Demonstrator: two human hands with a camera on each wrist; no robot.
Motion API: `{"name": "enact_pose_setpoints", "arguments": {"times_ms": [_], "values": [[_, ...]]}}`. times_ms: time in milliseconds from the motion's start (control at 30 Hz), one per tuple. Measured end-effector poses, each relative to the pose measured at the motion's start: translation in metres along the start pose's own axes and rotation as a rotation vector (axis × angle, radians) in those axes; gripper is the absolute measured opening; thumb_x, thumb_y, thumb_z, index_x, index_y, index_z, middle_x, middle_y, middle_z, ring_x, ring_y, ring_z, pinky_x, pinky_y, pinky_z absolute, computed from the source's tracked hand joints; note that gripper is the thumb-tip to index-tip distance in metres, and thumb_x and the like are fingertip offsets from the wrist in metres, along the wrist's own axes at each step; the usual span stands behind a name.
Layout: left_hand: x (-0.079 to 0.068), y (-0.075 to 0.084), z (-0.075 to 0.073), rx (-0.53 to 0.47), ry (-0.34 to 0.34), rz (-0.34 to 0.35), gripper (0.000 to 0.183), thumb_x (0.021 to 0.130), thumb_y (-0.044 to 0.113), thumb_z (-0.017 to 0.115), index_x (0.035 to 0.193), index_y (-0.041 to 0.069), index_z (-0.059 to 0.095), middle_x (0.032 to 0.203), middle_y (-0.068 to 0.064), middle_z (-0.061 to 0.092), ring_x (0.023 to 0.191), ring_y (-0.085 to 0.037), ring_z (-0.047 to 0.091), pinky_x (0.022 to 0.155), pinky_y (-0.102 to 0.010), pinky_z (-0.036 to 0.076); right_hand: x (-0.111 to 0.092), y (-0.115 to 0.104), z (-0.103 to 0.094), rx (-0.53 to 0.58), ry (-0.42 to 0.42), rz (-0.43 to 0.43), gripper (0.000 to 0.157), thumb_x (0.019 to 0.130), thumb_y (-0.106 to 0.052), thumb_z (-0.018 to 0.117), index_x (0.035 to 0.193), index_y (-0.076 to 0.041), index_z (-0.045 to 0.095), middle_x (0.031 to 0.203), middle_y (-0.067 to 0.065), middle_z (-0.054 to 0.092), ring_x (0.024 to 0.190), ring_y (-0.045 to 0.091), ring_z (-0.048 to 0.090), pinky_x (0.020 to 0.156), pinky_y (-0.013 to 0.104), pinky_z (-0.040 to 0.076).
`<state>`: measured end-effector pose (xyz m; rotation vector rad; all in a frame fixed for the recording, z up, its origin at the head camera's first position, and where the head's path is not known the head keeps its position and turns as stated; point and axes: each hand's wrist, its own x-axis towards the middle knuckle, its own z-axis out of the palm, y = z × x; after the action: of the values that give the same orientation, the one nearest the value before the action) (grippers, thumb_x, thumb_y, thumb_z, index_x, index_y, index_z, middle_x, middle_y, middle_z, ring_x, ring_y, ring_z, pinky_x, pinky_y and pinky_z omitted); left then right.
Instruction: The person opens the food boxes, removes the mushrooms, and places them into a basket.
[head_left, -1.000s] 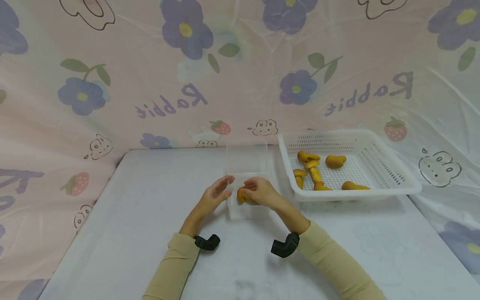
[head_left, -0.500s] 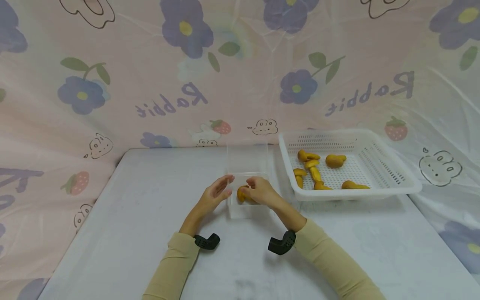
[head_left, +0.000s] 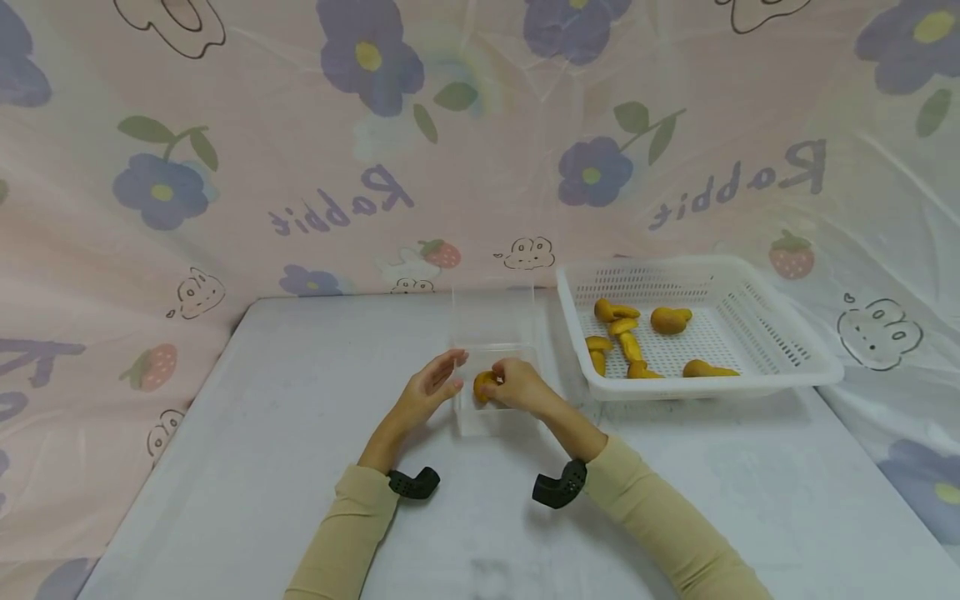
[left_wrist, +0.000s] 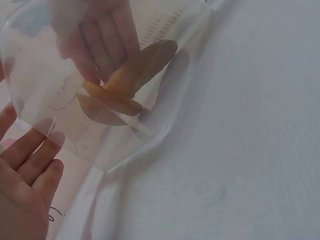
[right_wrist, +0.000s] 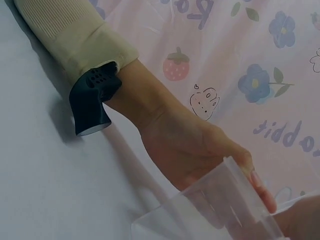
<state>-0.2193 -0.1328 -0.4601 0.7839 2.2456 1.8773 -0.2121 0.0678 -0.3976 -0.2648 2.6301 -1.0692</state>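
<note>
A clear plastic box stands on the white table, its transparent lid raised at the back. Inside lies a yellow-brown mushroom, also visible through the box wall in the left wrist view as a mushroom shape. My right hand reaches into the box, thumb and fingertips pinching the mushroom; the hand covers part of it. At the box's left side, my left hand rests its extended fingertips against the outer wall, thumb apart from the fingers.
To the right at the back sits a white perforated basket with several more mushrooms in it. A black wrist mount is on each wrist. Behind the table hangs a curtain printed with flowers and rabbits.
My right hand and forearm have shifted slightly left, and the fingertips sit a little differently at the mushroom. The left hand stays against the box.
</note>
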Motion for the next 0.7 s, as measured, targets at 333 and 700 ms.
{"name": "enact_pose_setpoints", "arguments": {"times_ms": [333,700], "values": [[-0.0008,0.0022,0.0007,-0.006,0.005,-0.001,0.053,0.097,0.008,0.055,0.146,0.002,0.036,0.151,-0.022,0.041,0.145,-0.036,0.035,0.122,-0.043,0.025,-0.0008,-0.0006,0.0003,0.035,0.000,-0.007,0.045,0.084,-0.007,0.068,0.121,0.016,0.056,0.118,0.029,0.065,0.110,0.037,0.064,0.096,0.044,0.056],[-0.0007,-0.0002,0.0001,-0.008,0.002,-0.017,0.053,0.097,0.010,0.055,0.146,0.003,0.036,0.152,-0.020,0.040,0.146,-0.035,0.033,0.122,-0.044,0.024,0.0052,0.0032,0.0013,0.030,-0.065,-0.030,0.045,0.076,0.001,0.071,0.118,0.012,0.059,0.113,0.024,0.067,0.104,0.031,0.065,0.094,0.037,0.057]]}}
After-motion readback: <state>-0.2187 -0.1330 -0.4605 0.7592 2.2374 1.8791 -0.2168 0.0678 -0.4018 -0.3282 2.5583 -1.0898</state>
